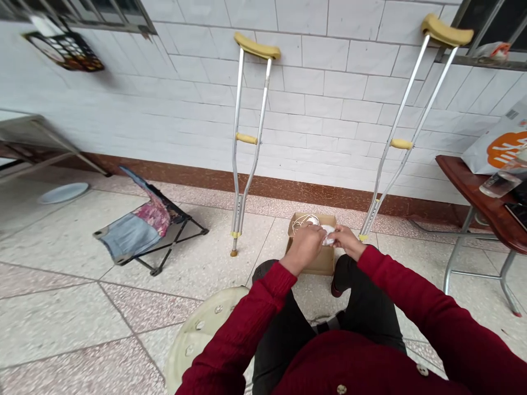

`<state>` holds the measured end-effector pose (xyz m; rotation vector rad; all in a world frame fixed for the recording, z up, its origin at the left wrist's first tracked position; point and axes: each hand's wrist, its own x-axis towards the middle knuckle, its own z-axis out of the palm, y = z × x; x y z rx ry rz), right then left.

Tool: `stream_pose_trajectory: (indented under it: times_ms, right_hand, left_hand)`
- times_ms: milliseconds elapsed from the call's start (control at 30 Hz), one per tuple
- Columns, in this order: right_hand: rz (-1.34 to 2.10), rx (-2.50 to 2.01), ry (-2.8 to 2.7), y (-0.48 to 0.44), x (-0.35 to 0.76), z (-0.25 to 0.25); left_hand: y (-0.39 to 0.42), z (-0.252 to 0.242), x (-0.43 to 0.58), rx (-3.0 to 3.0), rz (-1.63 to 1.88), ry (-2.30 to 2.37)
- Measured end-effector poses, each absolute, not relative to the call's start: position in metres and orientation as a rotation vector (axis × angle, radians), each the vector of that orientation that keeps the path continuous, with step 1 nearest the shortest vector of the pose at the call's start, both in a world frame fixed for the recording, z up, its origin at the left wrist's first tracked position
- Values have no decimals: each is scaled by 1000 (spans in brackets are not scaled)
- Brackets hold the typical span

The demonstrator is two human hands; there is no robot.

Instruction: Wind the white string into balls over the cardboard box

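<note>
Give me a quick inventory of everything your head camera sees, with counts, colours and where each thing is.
underarm crutches: 2, silver with yellow pads, leaning on the tiled wall
cardboard box: 1, brown, on the floor ahead
white wire: 1 coil, white, in the box
white item: 1, white, between the hands
folding chair: 1, blue and pink, black frame, floor at left
plate: 1, pale grey, floor at far left
side table: 1, brown top, metal legs, at right
paper bag: 1, white and orange, on the side table
round stool seat: 1, pale, lower left
left hand: 1, on the white item
right hand: 1, on the white item
sleeves: 2, red
</note>
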<state>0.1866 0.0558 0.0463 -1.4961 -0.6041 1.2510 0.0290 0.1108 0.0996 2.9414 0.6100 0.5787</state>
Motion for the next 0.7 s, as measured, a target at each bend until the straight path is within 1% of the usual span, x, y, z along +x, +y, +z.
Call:
stream_pose_trajectory:
  times_ms: [133, 233, 400, 500, 567, 700]
  right_hand:
    - [1094, -1385, -554, 80, 206, 74]
    - [1039, -1300, -497, 84, 211, 93]
    - [1251, -1146, -615, 64, 200, 114]
    - [1317, -1161, -737, 33, 185, 111]
    - [1309, -1230, -807, 8, 173, 100]
    - [1437, -1327, -806, -25, 151, 67]
  left_hand:
    - [86, 105, 22, 2924, 797, 762]
    - [79, 98, 16, 2860, 801, 720]
    - [85, 62, 18, 2635, 692, 764]
    - [101, 40, 16, 2599, 604, 834]
    - [116, 39, 15, 2639, 556, 848]
    - [141, 71, 22, 2797, 587, 749]
